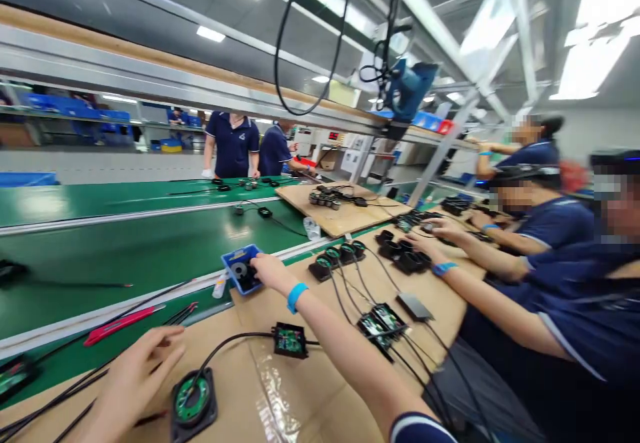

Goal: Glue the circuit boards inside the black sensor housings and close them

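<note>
My left hand hovers over the cardboard at the lower left, fingers apart and nothing seen in them. Just right of it lies a black square housing with a round green circuit board inside. A black cable runs from it to a small black box with an open-faced circuit board. My right hand, with a blue wristband, reaches into a small blue bin of dark parts and a grey ring. Its fingertips are hidden in the bin, so their grip does not show.
A red utility knife and cable ends lie on the green belt. Several round housings and open circuit boxes stand to the right. Co-workers' arms reach over the bench there. A blue tool hangs overhead.
</note>
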A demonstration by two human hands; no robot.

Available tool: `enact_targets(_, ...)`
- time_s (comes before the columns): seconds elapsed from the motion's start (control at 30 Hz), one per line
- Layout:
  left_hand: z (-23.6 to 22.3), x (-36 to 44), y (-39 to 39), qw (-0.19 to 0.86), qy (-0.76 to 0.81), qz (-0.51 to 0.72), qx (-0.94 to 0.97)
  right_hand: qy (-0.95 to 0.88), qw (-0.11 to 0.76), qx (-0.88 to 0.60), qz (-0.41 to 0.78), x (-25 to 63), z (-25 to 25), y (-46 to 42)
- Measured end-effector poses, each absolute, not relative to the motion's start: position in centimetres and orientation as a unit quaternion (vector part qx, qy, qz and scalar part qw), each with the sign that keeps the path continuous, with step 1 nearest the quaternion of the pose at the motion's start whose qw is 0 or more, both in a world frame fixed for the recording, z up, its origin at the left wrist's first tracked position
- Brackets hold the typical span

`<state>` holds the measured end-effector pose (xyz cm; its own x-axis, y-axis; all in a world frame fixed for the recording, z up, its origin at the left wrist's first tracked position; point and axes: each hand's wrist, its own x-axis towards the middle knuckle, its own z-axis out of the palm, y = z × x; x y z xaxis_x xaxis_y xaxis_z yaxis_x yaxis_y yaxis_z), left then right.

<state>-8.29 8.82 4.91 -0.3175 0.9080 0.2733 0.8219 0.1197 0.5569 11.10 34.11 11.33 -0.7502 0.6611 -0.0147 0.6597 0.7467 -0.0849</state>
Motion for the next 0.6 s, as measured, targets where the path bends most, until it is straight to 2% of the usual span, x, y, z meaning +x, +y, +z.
enact_targets(0.07, 8.1, -8.0, 11.7, 0.07, 0.762, 0.258, 0.589, -0.937, 0.028, -0.345, 0.051, 11.7, 11.4, 34.0)
enact_targets(0.17, 9.6, -7.8, 16.8, 0.055, 0.783, 0.213, 0.582, -0.936, 0.067, -0.34, 0.068, 12.5, 11.4, 34.0)
enact_targets(0.4, 8.3, -6.6, 23.4, 0.034, 0.801, 0.159, 0.576, -0.922, 0.113, -0.348, 0.128, 12.9, 11.7, 33.4)
enact_targets(0.6, 6.0, -11.0, 23.4, 0.017, 0.764, 0.246, 0.597, -0.891, 0.179, -0.363, 0.205, 13.4, 11.2, 35.0)
